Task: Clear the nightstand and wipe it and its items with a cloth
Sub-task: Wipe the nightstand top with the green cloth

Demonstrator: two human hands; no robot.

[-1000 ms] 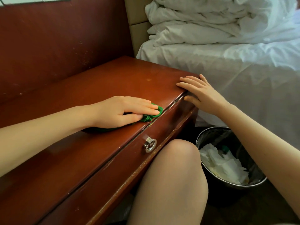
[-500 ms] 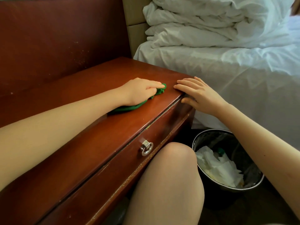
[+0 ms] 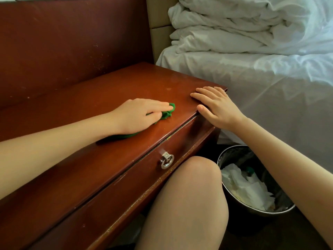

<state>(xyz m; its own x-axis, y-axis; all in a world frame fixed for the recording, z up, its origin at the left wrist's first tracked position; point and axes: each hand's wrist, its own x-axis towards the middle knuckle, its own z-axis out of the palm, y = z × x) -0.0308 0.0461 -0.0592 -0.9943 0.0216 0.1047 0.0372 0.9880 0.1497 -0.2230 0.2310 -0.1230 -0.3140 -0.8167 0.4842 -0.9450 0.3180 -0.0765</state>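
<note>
The dark red wooden nightstand (image 3: 126,83) has nothing on its top except my hands and the cloth. My left hand (image 3: 140,114) presses a green cloth (image 3: 168,112) flat onto the top near the front right part, fingers straight over it. Most of the cloth is hidden under the palm and wrist. My right hand (image 3: 216,107) rests on the nightstand's right front corner. Its fingers lie on the top and its thumb on the front edge, a short gap from the cloth.
A drawer with a metal ring pull (image 3: 166,160) runs along the front. My bare knee (image 3: 189,195) is against it. A metal bin (image 3: 232,147) with crumpled white paper stands on the floor to the right. The white bed (image 3: 270,78) borders the nightstand's right side.
My left hand slid the cloth from the front edge above the drawer pull across the top toward the right corner. The right hand stayed on the corner.
</note>
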